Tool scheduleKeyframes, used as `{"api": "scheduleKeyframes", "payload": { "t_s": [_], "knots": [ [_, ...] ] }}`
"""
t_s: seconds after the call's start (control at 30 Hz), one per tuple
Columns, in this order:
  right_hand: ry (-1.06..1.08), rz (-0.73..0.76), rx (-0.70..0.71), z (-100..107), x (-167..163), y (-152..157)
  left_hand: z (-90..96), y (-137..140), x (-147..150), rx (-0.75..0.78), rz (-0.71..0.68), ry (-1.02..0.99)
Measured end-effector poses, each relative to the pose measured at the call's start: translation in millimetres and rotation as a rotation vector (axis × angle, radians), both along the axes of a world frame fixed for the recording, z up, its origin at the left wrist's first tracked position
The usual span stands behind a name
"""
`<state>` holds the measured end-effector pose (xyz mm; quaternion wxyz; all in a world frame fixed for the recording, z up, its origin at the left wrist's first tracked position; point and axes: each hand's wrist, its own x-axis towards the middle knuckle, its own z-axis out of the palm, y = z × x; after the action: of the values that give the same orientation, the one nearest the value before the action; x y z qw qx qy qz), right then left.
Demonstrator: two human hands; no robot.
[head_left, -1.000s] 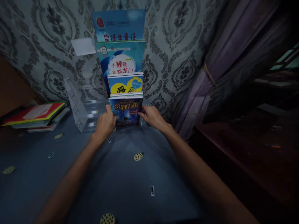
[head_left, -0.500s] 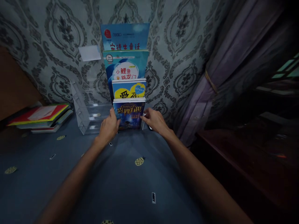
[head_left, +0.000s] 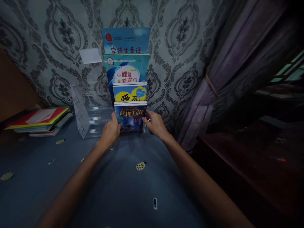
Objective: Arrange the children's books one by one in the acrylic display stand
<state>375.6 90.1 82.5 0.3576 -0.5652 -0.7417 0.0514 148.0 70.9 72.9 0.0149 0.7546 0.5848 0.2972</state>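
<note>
A dark blue book [head_left: 131, 118] with gold lettering stands upright in the lowest front tier of a clear plastic book rack [head_left: 80, 117]. My left hand [head_left: 110, 129] grips its left edge, fingers closed and partly tucked behind it. At the opposite edge, my right hand [head_left: 155, 123] pinches the cover between thumb and fingers. Rising in steps behind it are a yellow and blue book [head_left: 130, 91], a teal book [head_left: 127, 68] and a tall blue book [head_left: 125, 39]. The rack's left tiers hold no books.
To the left lies a stack of books [head_left: 45, 122], a red and yellow one on top. A white label card [head_left: 90, 56] is at the rack's upper left. The blue tablecloth [head_left: 99, 186] has pineapple prints. A tied purple curtain [head_left: 201, 104] hangs at right beside a dark red surface [head_left: 237, 167].
The view has shifted slightly, so everything sits a little lower and further left. Both hands keep their places at the dark blue book's edges, the right fingers slightly closer in.
</note>
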Motion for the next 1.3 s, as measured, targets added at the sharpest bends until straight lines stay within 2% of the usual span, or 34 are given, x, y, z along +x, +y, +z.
{"api": "scheduleKeyframes", "payload": {
  "t_s": [0.47,0.7,1.0,1.3],
  "knots": [
    [0.017,0.021,-0.033,-2,5,3,9.3,-2,-3,-0.101,-0.008,-0.032],
    [0.057,0.017,0.002,-10,8,9,6.0,3,-7,-0.055,-0.062,-0.109],
    [0.075,-0.019,-0.025,-8,2,8,-3.8,10,-9,0.019,-0.124,-0.147],
    [0.107,0.017,0.015,-10,2,7,-6.0,11,-10,0.016,-0.148,-0.179]
  ]
}}
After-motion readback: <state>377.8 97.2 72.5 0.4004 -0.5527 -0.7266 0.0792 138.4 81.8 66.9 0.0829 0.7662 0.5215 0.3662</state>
